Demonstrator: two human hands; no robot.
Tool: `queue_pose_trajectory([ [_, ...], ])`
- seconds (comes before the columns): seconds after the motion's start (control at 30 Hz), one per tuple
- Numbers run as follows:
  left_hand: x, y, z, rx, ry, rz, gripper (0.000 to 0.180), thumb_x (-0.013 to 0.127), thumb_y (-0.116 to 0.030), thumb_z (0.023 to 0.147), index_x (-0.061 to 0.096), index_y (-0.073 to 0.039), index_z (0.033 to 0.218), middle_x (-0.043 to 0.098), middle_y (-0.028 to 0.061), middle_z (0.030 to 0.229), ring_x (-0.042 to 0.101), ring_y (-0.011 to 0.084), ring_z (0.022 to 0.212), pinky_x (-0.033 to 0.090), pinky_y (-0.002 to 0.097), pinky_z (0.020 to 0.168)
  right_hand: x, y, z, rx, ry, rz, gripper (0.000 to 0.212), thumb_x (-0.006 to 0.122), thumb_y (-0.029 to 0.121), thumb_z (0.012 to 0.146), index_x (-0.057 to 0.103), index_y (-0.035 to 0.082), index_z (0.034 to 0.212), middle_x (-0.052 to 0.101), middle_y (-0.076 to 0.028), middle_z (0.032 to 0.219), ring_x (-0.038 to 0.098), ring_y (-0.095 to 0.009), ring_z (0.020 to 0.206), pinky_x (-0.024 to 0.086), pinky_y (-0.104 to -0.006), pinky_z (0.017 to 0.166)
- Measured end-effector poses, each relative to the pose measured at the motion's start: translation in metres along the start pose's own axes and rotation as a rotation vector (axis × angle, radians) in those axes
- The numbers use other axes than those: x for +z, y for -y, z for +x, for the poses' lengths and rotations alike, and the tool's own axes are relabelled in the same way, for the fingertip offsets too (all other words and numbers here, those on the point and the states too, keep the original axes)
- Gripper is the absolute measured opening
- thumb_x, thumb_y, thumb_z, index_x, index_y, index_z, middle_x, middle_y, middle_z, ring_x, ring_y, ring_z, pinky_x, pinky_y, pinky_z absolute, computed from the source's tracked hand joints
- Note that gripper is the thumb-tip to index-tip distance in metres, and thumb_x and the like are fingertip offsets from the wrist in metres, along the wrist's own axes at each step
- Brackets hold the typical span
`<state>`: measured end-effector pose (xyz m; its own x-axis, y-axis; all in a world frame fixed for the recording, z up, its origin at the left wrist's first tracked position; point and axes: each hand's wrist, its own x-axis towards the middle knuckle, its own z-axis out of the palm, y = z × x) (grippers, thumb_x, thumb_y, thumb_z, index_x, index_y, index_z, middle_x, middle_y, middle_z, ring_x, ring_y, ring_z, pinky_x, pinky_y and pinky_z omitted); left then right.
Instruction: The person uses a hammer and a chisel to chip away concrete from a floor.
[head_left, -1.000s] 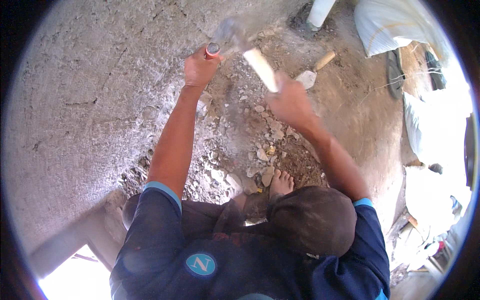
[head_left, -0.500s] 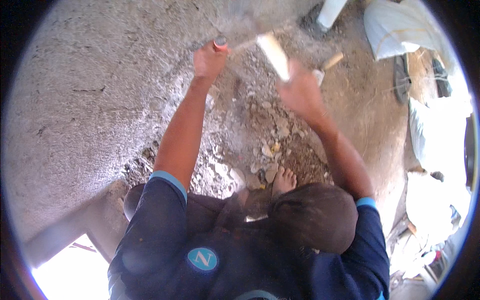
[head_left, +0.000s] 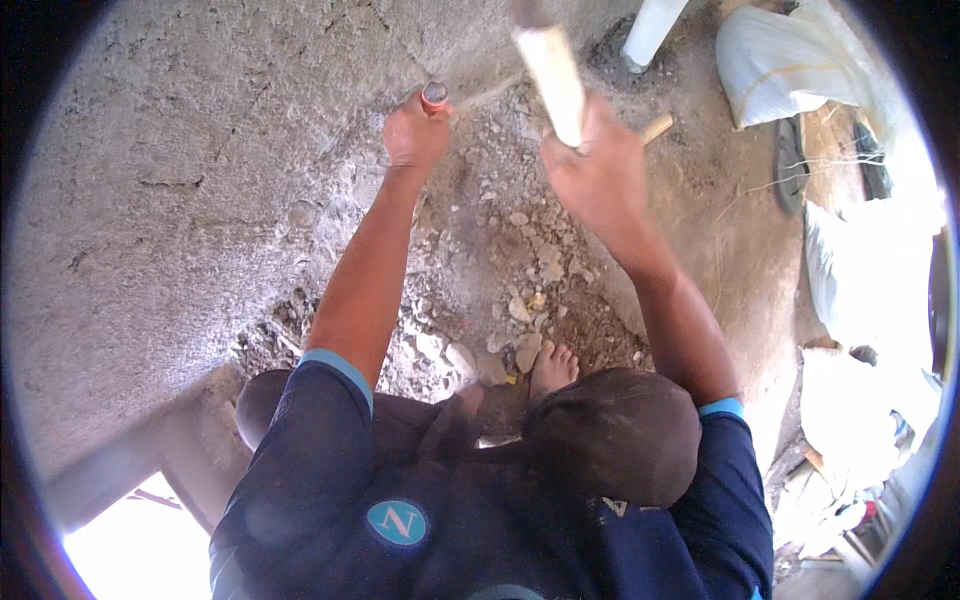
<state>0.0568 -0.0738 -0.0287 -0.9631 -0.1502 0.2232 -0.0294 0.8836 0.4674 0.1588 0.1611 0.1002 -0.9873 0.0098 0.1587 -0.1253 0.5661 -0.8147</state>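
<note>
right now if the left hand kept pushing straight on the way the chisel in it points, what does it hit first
Most likely the rough grey wall. The left hand grips a red-capped chisel that seems aimed into it, just above the rubble. Depth is unclear, so the remaining gap cannot be judged.

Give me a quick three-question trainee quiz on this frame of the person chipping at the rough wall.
1. True or false: the left hand grips a red-capped chisel held against the concrete wall.
2. What does the right hand hold? A) pale wooden handle B) paint brush C) bucket
3. What lies on the ground around the bare foot?

Key
1. True
2. A, the pale wooden handle, probably a hammer's; its head is out of view.
3. Loose rubble.
</note>
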Motion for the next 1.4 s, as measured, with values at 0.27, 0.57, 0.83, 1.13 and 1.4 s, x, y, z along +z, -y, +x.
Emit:
queue_pose_trajectory([
  [0.27,0.002,-0.022,-0.003,-0.136,-0.078,0.026,0.033,0.072,-0.032,0.074,0.068,-0.012,0.100,0.071,0.0114,0.085,0.068,0.0333,0.083,0.053,0.0441,0.074,0.058,-0.089,-0.006,-0.004,0.240,-0.288,0.035,0.066,0.014,0.073,0.054,-0.002,0.101,0.064,-0.025,0.078,0.064,-0.044,0.074,0.052,-0.0471,0.066],
  [0.57,-0.007,-0.020,0.003,-0.123,-0.102,0.052,0.032,0.072,-0.037,0.074,0.068,-0.010,0.092,0.070,0.0145,0.084,0.068,0.0353,0.081,0.053,0.0456,0.072,0.027,-0.017,0.005,-0.089,-0.282,0.133,0.032,0.063,0.012,0.074,0.056,-0.002,0.101,0.064,-0.023,0.078,0.065,-0.042,0.072,0.053,-0.0448,0.066],
  [0.83,-0.009,-0.007,-0.001,-0.086,-0.030,0.171,0.037,0.070,-0.037,0.076,0.064,-0.008,0.098,0.069,0.0186,0.090,0.067,0.0369,0.086,0.053,0.0464,0.075,0.020,-0.047,-0.003,0.130,0.095,-0.083,0.028,0.058,0.011,0.075,0.057,-0.003,0.099,0.064,-0.026,0.084,0.065,-0.039,0.080,0.051,-0.0446,0.073],
  [1.13,0.002,-0.005,-0.065,0.263,0.281,0.030,0.037,0.071,-0.035,0.076,0.063,-0.008,0.100,0.069,0.0164,0.087,0.068,0.0340,0.080,0.054,0.0414,0.072,-0.012,-0.040,0.000,0.309,-0.142,0.257,0.019,0.061,0.008,0.075,0.057,-0.002,0.091,0.060,-0.009,0.071,0.057,-0.015,0.064,0.047,-0.0294,0.058],
  [1.4,-0.015,0.003,-0.033,0.054,-0.145,-0.279,0.034,0.075,-0.024,0.072,0.062,-0.009,0.099,0.069,0.0139,0.079,0.068,0.0333,0.072,0.055,0.0399,0.065,-0.007,-0.077,-0.022,0.484,-0.043,0.273,0.016,0.061,0.010,0.076,0.056,0.000,0.087,0.058,-0.007,0.069,0.056,-0.012,0.063,0.046,-0.0308,0.057],
])
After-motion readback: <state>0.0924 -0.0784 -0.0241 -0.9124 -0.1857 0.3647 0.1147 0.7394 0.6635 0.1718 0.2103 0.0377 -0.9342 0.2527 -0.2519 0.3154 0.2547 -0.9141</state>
